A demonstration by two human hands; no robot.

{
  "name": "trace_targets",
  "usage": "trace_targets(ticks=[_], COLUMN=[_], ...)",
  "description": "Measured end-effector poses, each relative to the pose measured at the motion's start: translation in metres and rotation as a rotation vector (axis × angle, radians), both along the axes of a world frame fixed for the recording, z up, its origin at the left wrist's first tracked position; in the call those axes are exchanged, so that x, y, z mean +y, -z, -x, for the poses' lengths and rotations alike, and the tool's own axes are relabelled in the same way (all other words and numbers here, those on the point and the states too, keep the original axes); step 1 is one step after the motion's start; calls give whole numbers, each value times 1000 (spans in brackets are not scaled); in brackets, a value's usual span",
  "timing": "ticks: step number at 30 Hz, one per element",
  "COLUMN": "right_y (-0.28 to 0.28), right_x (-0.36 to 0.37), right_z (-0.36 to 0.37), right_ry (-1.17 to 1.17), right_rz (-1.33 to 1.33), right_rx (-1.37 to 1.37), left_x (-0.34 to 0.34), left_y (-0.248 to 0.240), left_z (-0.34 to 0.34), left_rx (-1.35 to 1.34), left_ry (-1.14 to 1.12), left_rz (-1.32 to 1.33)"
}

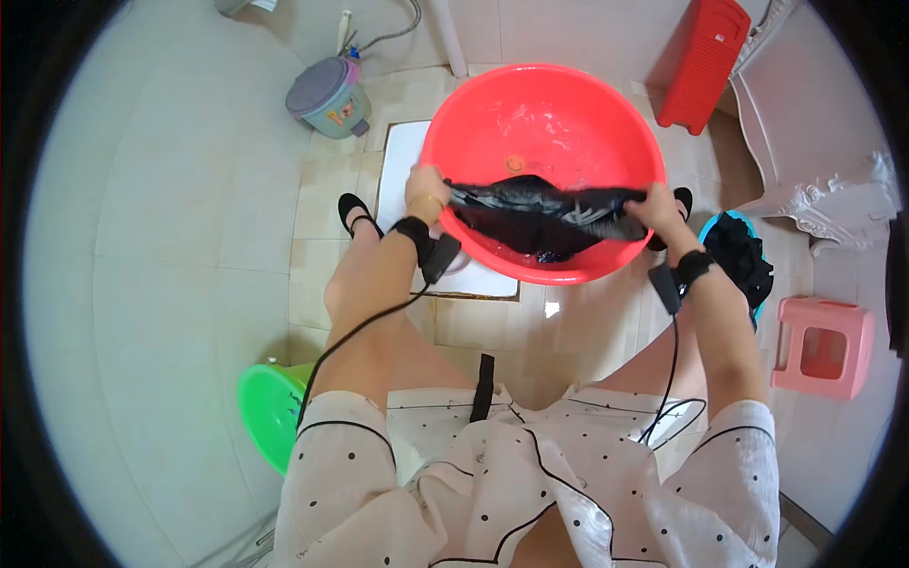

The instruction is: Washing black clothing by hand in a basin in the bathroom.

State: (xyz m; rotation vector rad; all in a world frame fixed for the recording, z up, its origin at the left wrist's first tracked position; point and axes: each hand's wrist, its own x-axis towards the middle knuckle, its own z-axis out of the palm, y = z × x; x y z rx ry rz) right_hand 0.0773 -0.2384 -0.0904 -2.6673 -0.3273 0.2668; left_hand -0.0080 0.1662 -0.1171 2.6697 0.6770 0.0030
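Stretched between my two hands is a black garment (pixel 544 210) with pale grey markings; its lower part hangs down into a large red basin (pixel 540 85). My left hand (pixel 428 189) grips the garment's left end at the basin's left rim. At the other end, my right hand (pixel 658 208) is closed on the cloth near the right rim. Some water shows in the basin, with a small round orange mark on its bottom. What kind of garment it is cannot be made out.
The basin overlaps a white board (pixel 402 156) on the tiled floor. A lidded grey-green bin (pixel 331 99) stands far left, a green basin (pixel 260 407) near left. On the right are a blue tub holding black clothes (pixel 739 265), a pink stool (pixel 824 312) and a red plastic piece (pixel 705 62).
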Motion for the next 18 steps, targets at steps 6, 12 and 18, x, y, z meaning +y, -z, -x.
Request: trace_targets(ticks=[6,12,18], right_y=[-167,-339,-534], right_x=[10,4,40], right_z=[-55,-142,-110], right_ry=[47,37,26], right_rz=[-113,-523,-659], right_rx=[-353,-407,-736], left_x=[17,55,68], left_y=[-158,-369,-529], left_z=[-58,-106,-108], left_rx=[-267,-363,-841], left_ry=[111,290,382], left_rz=[-16,-59,734])
